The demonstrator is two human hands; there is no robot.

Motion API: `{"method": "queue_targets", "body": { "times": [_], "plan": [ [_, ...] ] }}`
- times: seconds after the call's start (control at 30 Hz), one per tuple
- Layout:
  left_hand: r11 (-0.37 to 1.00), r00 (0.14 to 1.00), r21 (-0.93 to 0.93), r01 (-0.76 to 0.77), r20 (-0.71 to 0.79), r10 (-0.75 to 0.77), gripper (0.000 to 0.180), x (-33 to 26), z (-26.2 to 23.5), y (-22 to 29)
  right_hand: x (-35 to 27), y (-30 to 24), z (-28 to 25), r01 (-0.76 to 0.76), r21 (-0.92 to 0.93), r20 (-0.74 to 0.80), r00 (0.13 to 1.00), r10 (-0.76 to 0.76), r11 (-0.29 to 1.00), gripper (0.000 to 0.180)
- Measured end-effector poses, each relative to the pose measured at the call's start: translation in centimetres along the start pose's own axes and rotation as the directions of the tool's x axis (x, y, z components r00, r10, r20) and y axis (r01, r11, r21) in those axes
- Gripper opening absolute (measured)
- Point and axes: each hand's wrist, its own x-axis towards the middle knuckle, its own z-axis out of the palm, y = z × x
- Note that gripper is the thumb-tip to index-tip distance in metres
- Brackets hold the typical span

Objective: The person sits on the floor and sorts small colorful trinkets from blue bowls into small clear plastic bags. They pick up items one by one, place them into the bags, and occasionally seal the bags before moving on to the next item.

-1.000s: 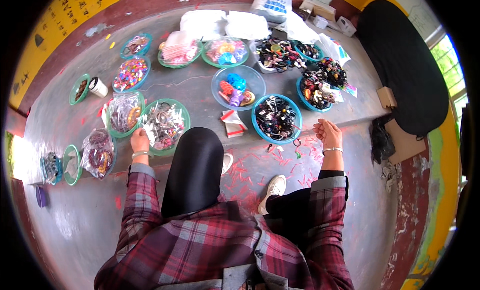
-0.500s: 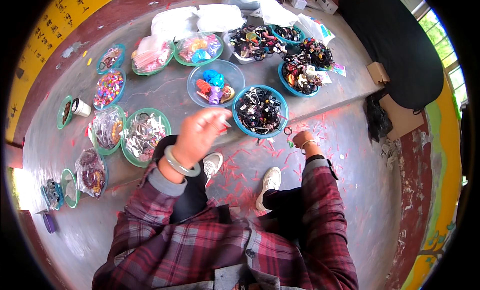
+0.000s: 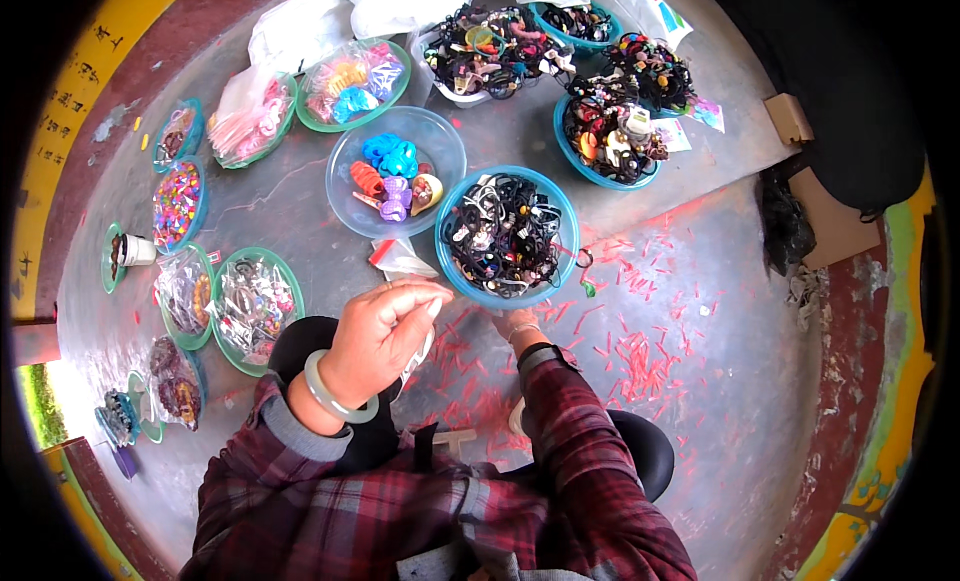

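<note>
A single head-worn fisheye view looks steeply down from above the seated person's lap, close over the raised left hand [image 3: 385, 331], with the right hand [image 3: 515, 324] lower, at the rim of the nearest blue bowl [image 3: 505, 236]. Beyond the hands the floor [image 3: 700, 281] and further bowls curve away toward the dark rim

Soft, even daylight fills the scene, with faint shadows and no harsh glare. A blown-out bright patch sits at lower left. Strong fisheye bending curves the edges into a black surround; focus stays fairly sharp.
</note>
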Motion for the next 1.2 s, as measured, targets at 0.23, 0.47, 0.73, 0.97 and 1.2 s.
{"method": "queue_targets", "body": {
  "times": [0.23,0.47,0.73,0.97,1.2],
  "plan": [
    [0.997,0.996,0.058,0.058,0.060,-0.061,0.010,2.4,0.5,-0.4,4.2,2.2,3.8,-0.090,0.694,-0.120,0.964,0.238,0.714,0.043],
    [0.991,0.985,0.037,0.131,0.106,-0.135,0.012,3.6,1.6,-0.8,4.5,8.5,-1.0,-0.257,0.775,-0.348,0.589,0.730,0.577,0.016],
    [0.969,0.961,0.066,0.237,0.132,-0.244,0.012,4.1,1.9,-0.5,7.8,14.3,-6.4,-0.472,0.322,-0.264,0.788,0.556,0.821,0.034],
    [0.966,0.952,0.062,0.249,0.169,-0.256,0.012,4.9,2.6,-0.4,8.7,17.0,-1.4,-0.474,0.223,-0.374,0.766,0.524,0.852,0.019],
    [0.977,0.962,0.049,0.209,0.169,-0.214,0.012,4.5,2.5,-0.1,5.1,7.7,-0.6,-0.302,0.648,-0.224,0.802,0.554,0.699,0.016]
  ]
}}
